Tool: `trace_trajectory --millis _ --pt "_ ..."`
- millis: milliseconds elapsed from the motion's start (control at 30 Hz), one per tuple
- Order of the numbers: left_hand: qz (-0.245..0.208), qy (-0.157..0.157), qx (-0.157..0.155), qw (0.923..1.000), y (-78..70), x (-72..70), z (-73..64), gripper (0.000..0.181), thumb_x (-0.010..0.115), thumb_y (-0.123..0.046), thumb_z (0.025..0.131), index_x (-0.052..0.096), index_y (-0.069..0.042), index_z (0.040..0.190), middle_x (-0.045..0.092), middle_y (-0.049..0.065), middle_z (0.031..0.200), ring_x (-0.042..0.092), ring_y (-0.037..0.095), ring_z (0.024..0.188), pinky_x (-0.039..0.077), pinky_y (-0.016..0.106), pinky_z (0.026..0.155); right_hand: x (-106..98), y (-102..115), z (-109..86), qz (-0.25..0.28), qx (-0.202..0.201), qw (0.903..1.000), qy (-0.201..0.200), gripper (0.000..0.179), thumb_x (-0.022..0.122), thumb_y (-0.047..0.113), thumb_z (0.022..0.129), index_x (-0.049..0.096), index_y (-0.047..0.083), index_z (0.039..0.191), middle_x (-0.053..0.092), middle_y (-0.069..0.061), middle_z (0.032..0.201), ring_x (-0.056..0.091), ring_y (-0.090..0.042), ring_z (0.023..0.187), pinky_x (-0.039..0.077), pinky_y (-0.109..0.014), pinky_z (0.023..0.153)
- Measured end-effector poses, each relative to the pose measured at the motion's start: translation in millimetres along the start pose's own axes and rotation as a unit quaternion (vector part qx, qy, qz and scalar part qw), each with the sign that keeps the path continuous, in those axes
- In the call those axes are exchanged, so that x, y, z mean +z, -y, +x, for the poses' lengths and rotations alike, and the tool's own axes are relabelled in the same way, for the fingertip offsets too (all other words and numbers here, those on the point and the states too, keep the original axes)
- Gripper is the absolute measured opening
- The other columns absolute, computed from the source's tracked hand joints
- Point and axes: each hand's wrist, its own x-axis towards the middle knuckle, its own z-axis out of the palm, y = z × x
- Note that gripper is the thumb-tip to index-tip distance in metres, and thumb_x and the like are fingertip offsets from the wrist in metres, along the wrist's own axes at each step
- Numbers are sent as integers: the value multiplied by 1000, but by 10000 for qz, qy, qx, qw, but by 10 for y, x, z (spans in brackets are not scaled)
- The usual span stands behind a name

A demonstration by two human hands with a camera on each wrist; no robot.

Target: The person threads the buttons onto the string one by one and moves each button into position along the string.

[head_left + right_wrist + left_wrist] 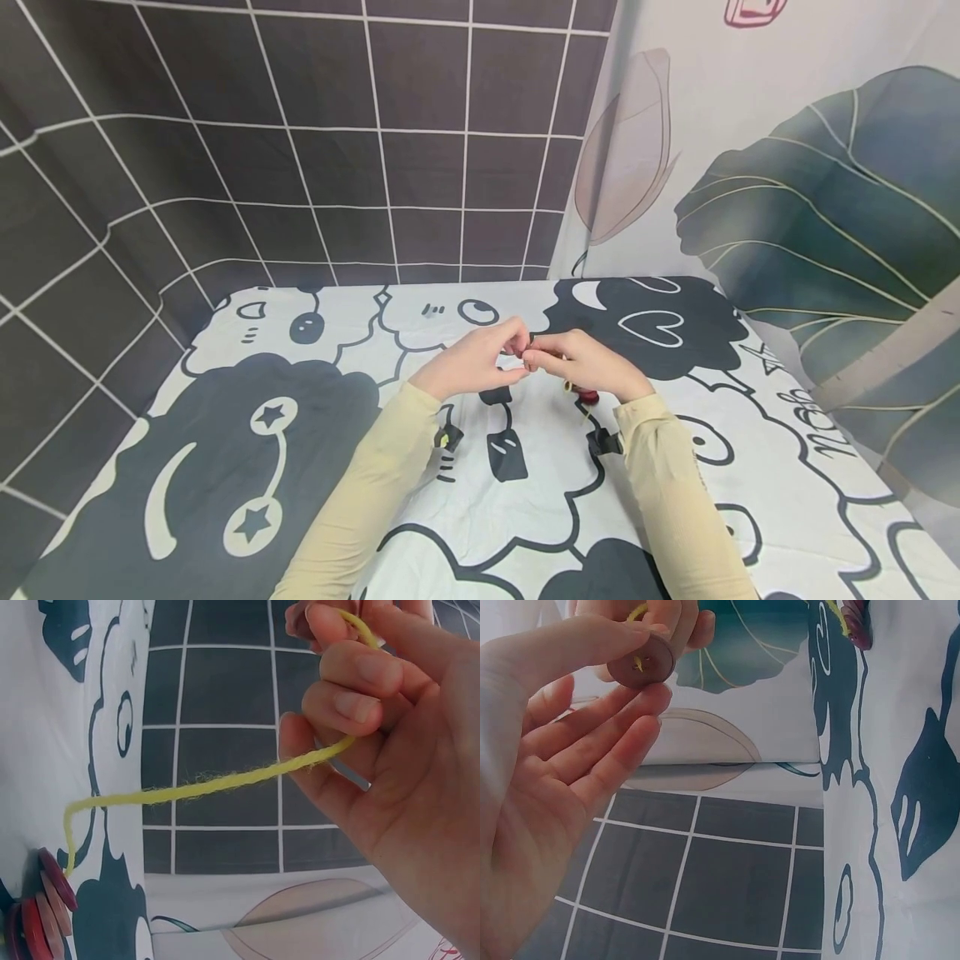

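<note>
A round brown button [641,667] with a tuft of yellow yarn in its holes is pinched between the thumb and fingers of my left hand [476,360]. Close against it, my right hand [588,365] has its fingers curled round the yellow yarn [214,784]. A short bend of that yarn shows by the right fingertips, near the button. From the right hand the yarn runs down to a stack of several red and pinkish buttons [45,911]. The head view shows these low beside the right hand; whether they touch the cloth I cannot tell.
A white cloth with black cartoon prints [517,517] covers the surface below both hands. Behind it hangs a dark sheet with a white grid [420,167]. A pale curtain with large leaf prints [817,200] hangs on the right.
</note>
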Motion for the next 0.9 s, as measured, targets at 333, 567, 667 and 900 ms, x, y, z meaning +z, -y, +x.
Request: trace_trajectory --millis 333,567,667,900 --pt "311 -178 357 9987 11 5 -2 16 71 -12 85 56 -10 88 60 1 92 62 12 93 50 21 89 1 3 -4 -118 -140 9998 -98 9 60 16 94 67 12 89 55 8 70 44 -3 59 37 -19 55" --pt "304 -210 402 9985 14 3 -11 10 69 -12 88 60 -11 89 63 0 94 63 11 93 51 20 88 -11 8 -5 -177 -135 9996 -171 12 58 14 94 66 12 86 56 7 70 42 -2 56 34 -19 54" --pt "295 -229 468 9982 19 4 -12 7 69 -11 88 62 -11 88 63 0 95 63 10 92 51 21 87 -10 4 -1 -219 -99 9996 -176 13 57 15 94 66 13 86 57 5 70 41 -2 57 34 -19 54" --pt "318 -256 522 9978 39 0 -22 4 68 -8 88 65 -11 86 63 1 98 62 12 91 54 29 84 -9 3 -1 -219 56 9996 -148 14 57 18 95 68 13 88 54 8 68 38 -2 55 33 -20 53"
